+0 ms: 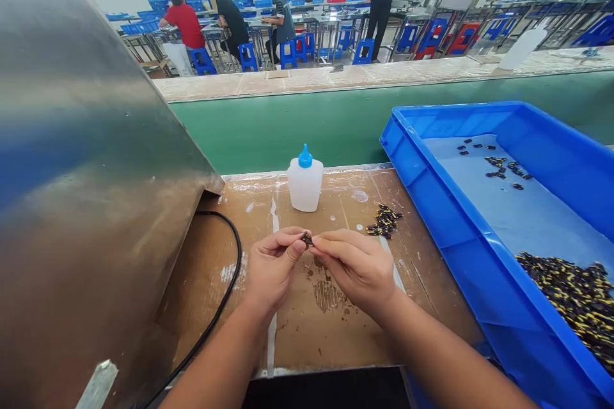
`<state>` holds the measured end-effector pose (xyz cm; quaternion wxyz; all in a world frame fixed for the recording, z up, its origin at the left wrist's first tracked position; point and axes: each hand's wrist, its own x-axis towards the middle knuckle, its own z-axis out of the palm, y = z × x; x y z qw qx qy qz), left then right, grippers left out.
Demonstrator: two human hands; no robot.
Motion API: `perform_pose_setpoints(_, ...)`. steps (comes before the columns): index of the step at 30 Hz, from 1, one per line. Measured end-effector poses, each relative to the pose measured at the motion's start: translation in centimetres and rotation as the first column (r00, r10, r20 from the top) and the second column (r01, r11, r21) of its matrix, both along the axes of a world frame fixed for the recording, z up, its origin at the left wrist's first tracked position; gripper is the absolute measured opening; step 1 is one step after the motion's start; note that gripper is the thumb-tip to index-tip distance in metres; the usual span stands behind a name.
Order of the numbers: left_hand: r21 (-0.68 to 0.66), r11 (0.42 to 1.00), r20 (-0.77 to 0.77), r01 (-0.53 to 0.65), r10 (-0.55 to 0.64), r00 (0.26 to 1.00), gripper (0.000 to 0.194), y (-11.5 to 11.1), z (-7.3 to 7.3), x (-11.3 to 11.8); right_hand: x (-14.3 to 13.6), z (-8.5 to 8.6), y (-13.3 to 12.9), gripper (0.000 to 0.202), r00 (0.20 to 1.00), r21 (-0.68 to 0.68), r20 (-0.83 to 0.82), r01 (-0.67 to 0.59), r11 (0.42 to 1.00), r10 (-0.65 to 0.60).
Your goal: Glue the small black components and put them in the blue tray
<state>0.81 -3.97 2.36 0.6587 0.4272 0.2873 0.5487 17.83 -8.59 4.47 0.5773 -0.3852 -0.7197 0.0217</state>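
Between the fingertips of both hands is a small black part (307, 240), held above the cardboard-covered bench. My left hand (274, 263) pinches it from the left with thumb and forefinger. From the right, the fingers of my right hand (359, 266) close on the same part. Its exact kind is too small to make out. Beyond the hands stands an upright white squeeze bottle (306, 185) with a blue nozzle cap. A little heap of black-and-yellow parts (384, 222) lies right of the bottle.
A large blue bin (446, 230) on the right holds many black-and-yellow parts (570, 300) and a few scattered ones. At left stands a metal housing (86, 172), with a black cable (235, 268) beside it. A green conveyor (288, 128) runs behind; people sit and stand farther back.
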Motion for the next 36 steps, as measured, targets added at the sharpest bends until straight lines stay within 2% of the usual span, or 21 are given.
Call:
perform_pose_setpoints(4, 0.185, 0.980, -0.153, -0.067, 0.097, 0.984, 0.006, -0.2, -0.7, -0.3, 0.1, 0.0, 0.0, 0.021, 0.999, 0.014, 0.018, 0.031, 0.999, -0.031)
perform_pose_setpoints(9, 0.364, 0.926, -0.355, -0.102, 0.239, 0.904, 0.016, -1.0, 0.1, 0.1, 0.5, -0.1, 0.4, 0.025, 0.995, 0.007, 0.012, 0.094, 0.995, -0.095)
perform_pose_setpoints(14, 0.484, 0.867, -0.392, -0.120, 0.337, 0.856, 0.019, -1.5, 0.9, 0.4, 0.4, -0.3, 0.4, 0.035, 0.999, 0.023, -0.016, 0.051, 0.998, -0.050)
perform_pose_setpoints(21, 0.553, 0.824, -0.403, -0.120, 0.390, 0.828, 0.022, -1.5, 1.0, 0.0, 0.5, -0.1, 0.3, 0.027, 0.999, 0.055, 0.040, 0.011, 0.998, -0.013)
perform_pose_setpoints(28, 0.636, 0.765, -0.414, -0.102, 0.450, 0.791, 0.025, -1.5, 1.1, -0.1, 0.4, 0.4, 0.0, 0.029, 0.991, 0.103, 0.133, 0.002, 0.995, -0.016)
perform_pose_setpoints(33, 0.599, 0.789, -0.402, -0.135, 0.443, 0.801, 0.018, -1.5, 1.4, 0.0, 0.1, 0.4, 0.0, 0.030, 0.990, 0.117, 0.143, -0.015, 0.993, -0.002)
perform_pose_setpoints(36, 0.575, 0.811, -0.417, -0.110, 0.406, 0.813, 0.018, -1.4, 1.3, -0.2, 0.0, 0.1, 0.3, 0.026, 0.998, 0.087, 0.058, -0.012, 0.996, 0.007)
